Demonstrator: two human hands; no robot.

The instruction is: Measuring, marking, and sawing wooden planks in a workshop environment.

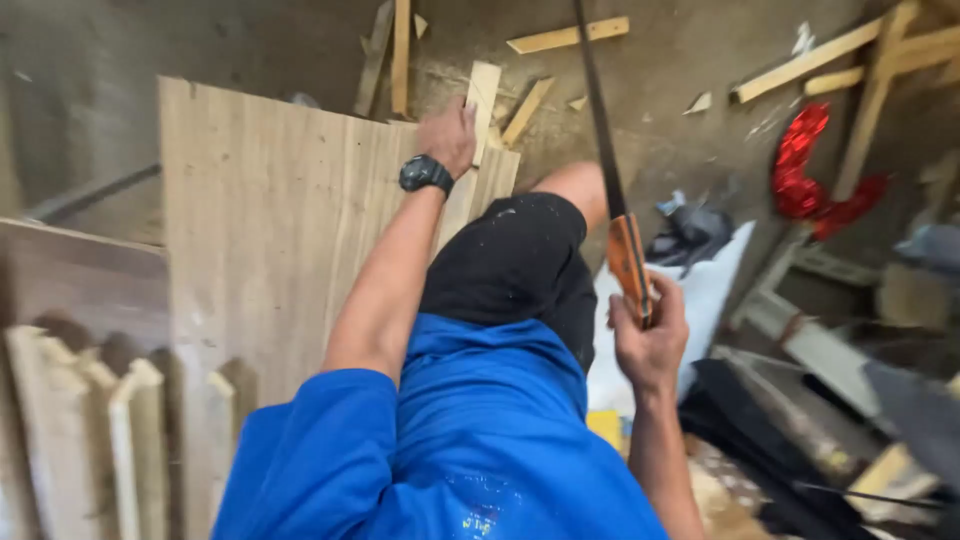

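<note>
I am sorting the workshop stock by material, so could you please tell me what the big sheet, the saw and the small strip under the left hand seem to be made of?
The big sheet looks like unfinished plywood: pale, with straight grain lines. The saw, held in the right hand, has a dark, thin blade, probably metal, and an orange-brown handle, wood or plastic; blur leaves that open. The small strip under the left hand appears to be raw, light wood.

A dusty concrete floor (690, 60) carries plywood sheets (270, 220) and scattered wood offcuts (566, 36).
</note>
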